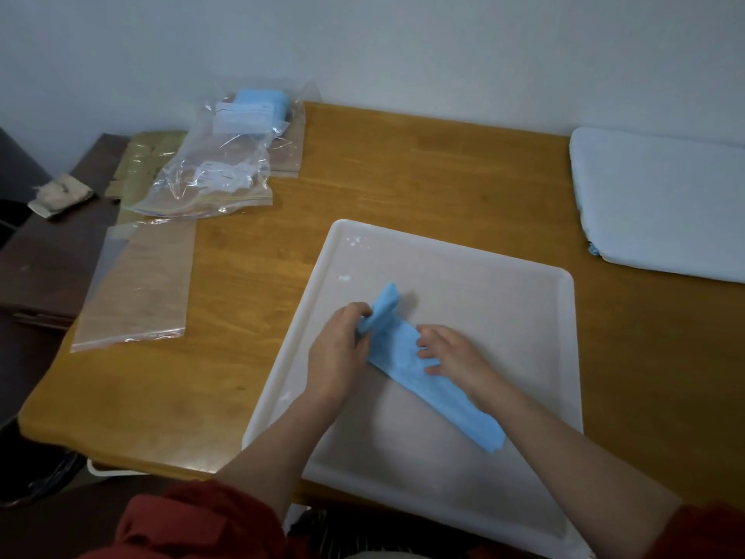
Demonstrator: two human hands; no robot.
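In the middle of the white tray [504, 296] the blue cloth strip [451, 405] runs from far-left to near-right, my left hand [338, 353] pinching its lifted far end, nearest the fold, while my right hand [451, 353] presses its middle with flat, unclenched fingers.

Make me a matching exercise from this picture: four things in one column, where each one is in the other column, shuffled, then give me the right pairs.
Things:
1. blue cloth strip
2. white tray
3. clear bags
4. white pad

Places:
A. far left of the wooden table
B. right edge of the table
C. on the table, straight in front of the person
D. in the tray, pinched by the left hand and pressed flat by the right hand

Pairs: 1-D, 2-C, 3-A, 4-B
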